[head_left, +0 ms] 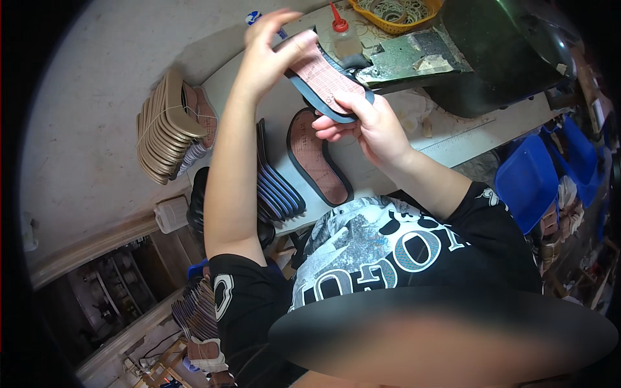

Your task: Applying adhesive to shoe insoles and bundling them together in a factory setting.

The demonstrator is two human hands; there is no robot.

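Observation:
A shoe insole [330,74] with a pinkish printed face and dark edging is held up over the worktable. My right hand [381,129] grips its near end, thumb on the printed face and fingers curled underneath. At the far end, my left hand [266,52] lays its thumb over the insole's edge; its other fingers are stretched apart and blurred. Below my hands, a matching insole [309,158] lies face up on the table. Beside my left forearm stands a stack of dark curved insoles [279,187], seen edge-on.
Bundled gold-edged insoles [162,132] sit at the left. Across the table are a red-tipped bottle [346,42], a yellow basket [390,27] of bands and a dark green machine [414,55] close to my right hand. Blue chairs [530,178] stand at the right.

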